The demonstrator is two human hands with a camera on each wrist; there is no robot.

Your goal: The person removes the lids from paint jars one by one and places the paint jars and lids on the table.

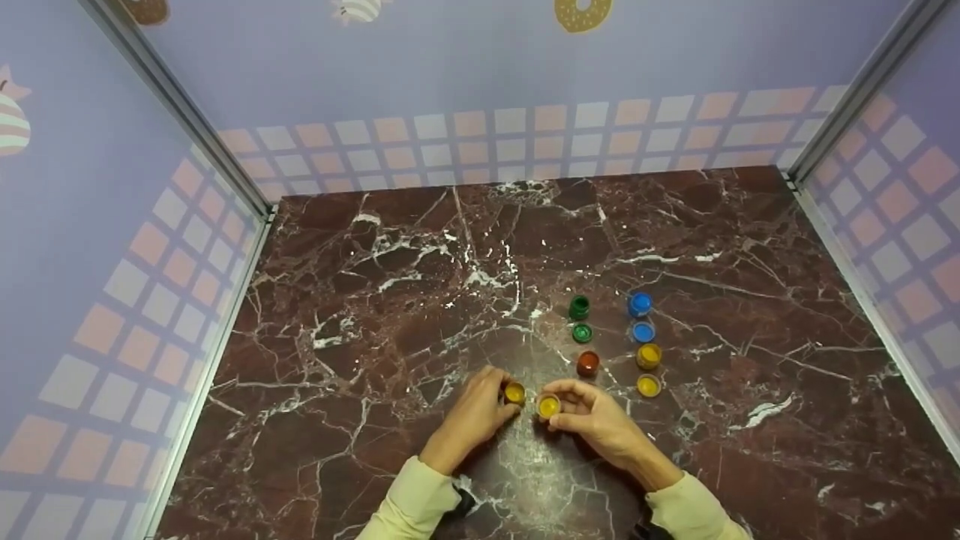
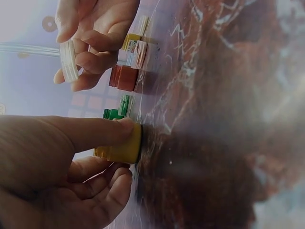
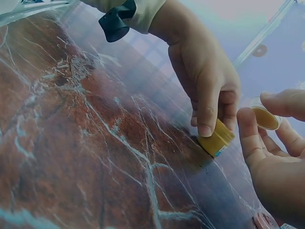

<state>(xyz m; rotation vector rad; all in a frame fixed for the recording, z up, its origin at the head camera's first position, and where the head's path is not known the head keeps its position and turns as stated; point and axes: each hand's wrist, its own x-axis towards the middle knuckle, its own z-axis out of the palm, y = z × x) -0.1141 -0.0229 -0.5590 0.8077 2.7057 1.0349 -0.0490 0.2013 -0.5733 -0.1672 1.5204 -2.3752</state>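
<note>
My left hand pinches a small yellow paint jar between thumb and fingers, down at the tabletop. The jar's mouth is uncovered, with yellow paint showing inside. Just to its right, my right hand holds a clear round lid by its rim, raised off the table. The lid's yellow-coated inside shows in the right wrist view. Lid and jar are apart. Beyond the right hand stands an uncovered red paint jar; a clear reddish lid appears near it in the left wrist view.
On the dark marbled table, a green jar stands uncovered behind its lid. To the right are a blue jar with its lid, and another yellow jar with its lid. Patterned panels border the table.
</note>
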